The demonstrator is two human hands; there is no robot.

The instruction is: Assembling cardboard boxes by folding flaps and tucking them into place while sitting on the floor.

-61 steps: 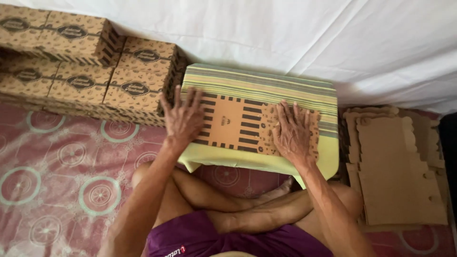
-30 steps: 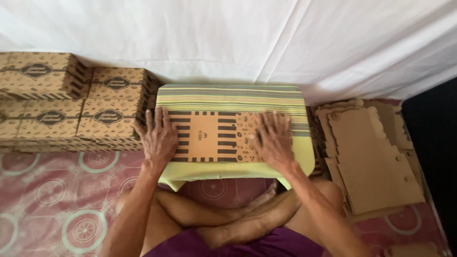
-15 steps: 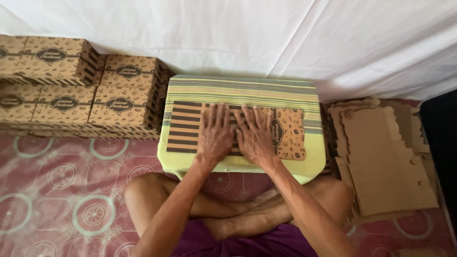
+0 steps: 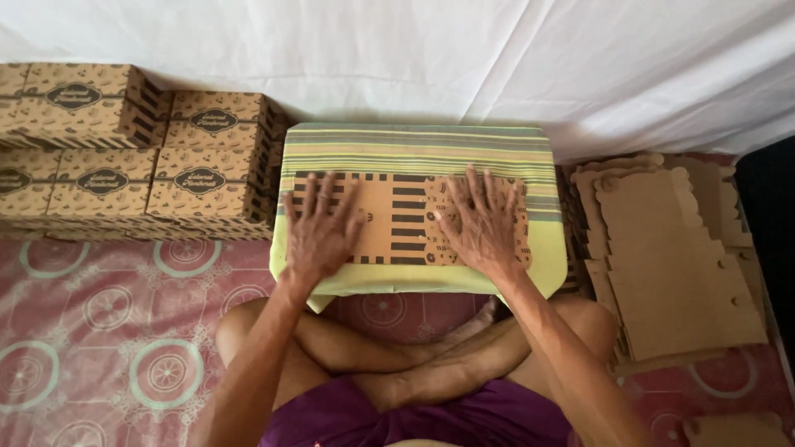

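A flat printed cardboard box blank (image 4: 396, 217), brown with dark stripes, lies on a low stand covered by a yellow-green striped cloth (image 4: 414, 145). My left hand (image 4: 319, 228) presses flat on the blank's left end, fingers spread. On the blank's right part my right hand (image 4: 479, 222) lies palm down, fingers apart too. Neither hand grips anything. I sit cross-legged on the floor right in front of the stand.
Assembled brown printed boxes (image 4: 195, 170) are stacked in rows at the left against a white sheet (image 4: 431, 58). A pile of unfolded plain cardboard blanks (image 4: 675, 257) lies on the floor at the right. A red patterned mat (image 4: 108, 331) covers the floor.
Both hands were together at the middle of the blank half a second ago; now they have slid apart to its left and right ends. The blank stays flat on the cloth.
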